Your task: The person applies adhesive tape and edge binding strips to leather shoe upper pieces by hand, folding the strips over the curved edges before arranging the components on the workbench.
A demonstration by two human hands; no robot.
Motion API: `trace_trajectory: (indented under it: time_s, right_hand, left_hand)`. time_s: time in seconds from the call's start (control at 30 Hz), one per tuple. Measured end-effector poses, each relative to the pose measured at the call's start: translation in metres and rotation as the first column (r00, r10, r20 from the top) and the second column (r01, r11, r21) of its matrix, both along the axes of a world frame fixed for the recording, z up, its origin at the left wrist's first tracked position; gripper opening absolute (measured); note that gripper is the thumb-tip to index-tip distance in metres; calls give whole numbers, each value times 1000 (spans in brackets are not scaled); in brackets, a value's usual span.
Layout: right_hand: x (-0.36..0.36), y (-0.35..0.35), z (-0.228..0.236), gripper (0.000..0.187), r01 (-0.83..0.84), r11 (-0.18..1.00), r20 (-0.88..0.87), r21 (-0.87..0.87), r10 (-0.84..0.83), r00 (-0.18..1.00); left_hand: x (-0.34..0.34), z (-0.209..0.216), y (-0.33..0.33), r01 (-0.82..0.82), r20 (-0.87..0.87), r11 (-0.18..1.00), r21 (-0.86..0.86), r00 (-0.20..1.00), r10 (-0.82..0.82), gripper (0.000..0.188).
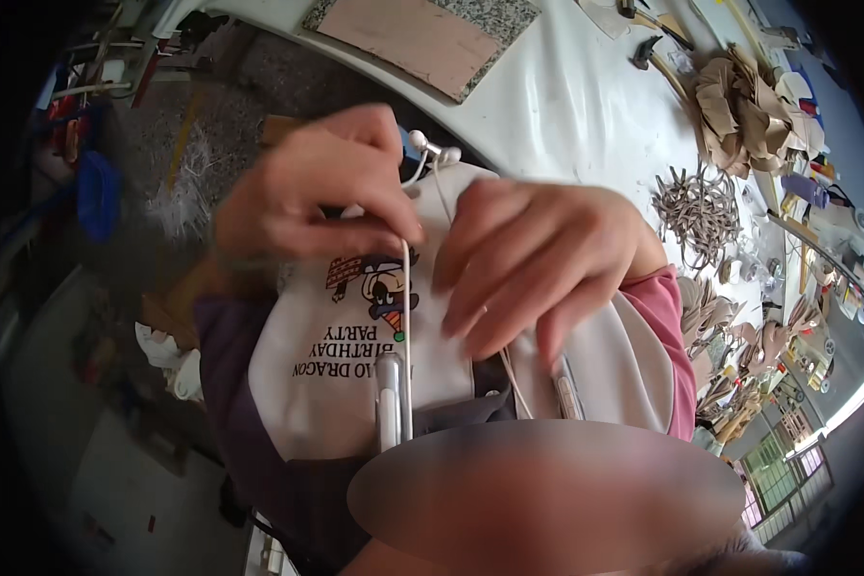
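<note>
In front of my chest, my left hand (331, 187) pinches a thin pale cord (406, 298) between thumb and forefinger. The cord runs from those fingertips down to a silver bar-shaped piece (389, 398). My right hand (547, 250) hovers at the right with its fingers bent downward and smeared by motion. A second stretch of cord (515, 379) comes out below it, but whether the fingers grip it is hidden. Just beyond the hands, a small pale ball-ended piece (433, 148) sits where two cord strands meet. Behind everything is my light printed garment (307, 403).
A white-covered table (566, 106) stretches ahead, bearing a speckled stone slab (499, 19) with a pinkish board (408, 43) on it. To the right lie a hammer (664, 69), tan leather-like pieces (739, 106) and a tangle of strips (698, 213). A blue container (96, 197) is far left.
</note>
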State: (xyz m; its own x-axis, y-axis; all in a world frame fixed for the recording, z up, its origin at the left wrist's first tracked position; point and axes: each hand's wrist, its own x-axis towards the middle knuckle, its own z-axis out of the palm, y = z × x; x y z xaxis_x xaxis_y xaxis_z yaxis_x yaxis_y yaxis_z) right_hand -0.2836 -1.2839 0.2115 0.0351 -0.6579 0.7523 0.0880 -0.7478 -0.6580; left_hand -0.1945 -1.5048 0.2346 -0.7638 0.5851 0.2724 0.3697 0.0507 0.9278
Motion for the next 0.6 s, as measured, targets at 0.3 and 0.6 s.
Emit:
trace_trajectory:
  time_s: [0.3,0.6]
  right_hand:
    - [-34,35,-40,11,668,693,-412,271,-544,731]
    - [-48,83,-138,36,108,940,723,325,-320,613]
  left_hand:
    - [-61,-64,-46,31,116,999,-41,993,-26,20]
    - [-94,-112,-92,3,641,965,261,747,-176,23]
